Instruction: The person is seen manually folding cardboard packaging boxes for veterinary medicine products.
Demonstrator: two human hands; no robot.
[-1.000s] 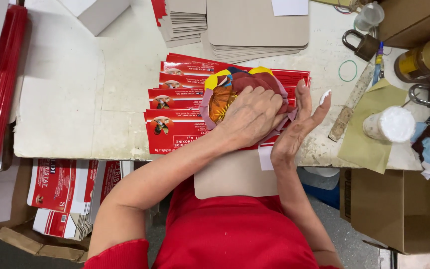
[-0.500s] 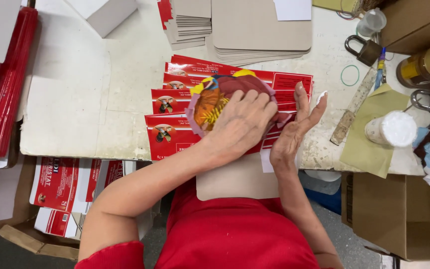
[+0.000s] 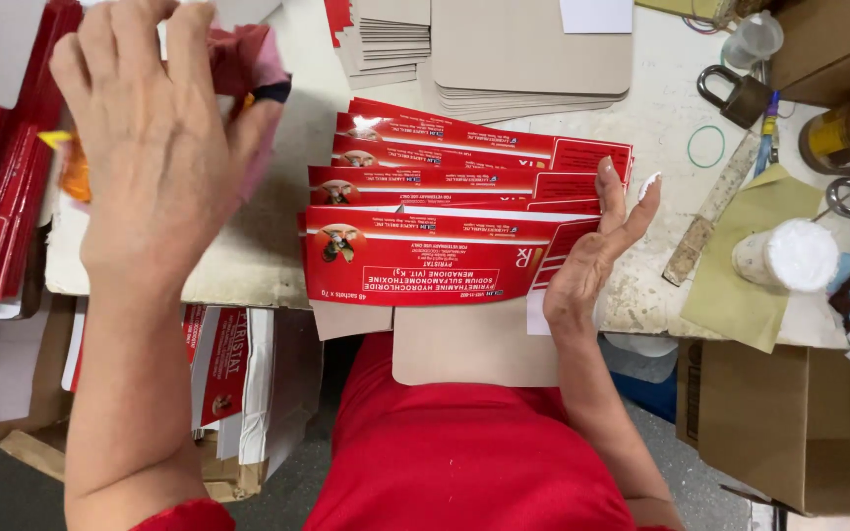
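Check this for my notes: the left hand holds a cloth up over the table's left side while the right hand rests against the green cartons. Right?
Not quite: the cartons are red, not green, as the head view shows. The left hand does hold a cloth up at the left, and the right hand rests against the cartons' edge.

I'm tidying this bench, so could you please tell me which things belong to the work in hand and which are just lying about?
In use:
- left hand gripping a colourful cloth
- right hand steadying the fanned red carton flats
- grey board beneath them

Lying about:
- padlock
- green rubber band
- white-capped bottle
- grey board stacks
- brown box
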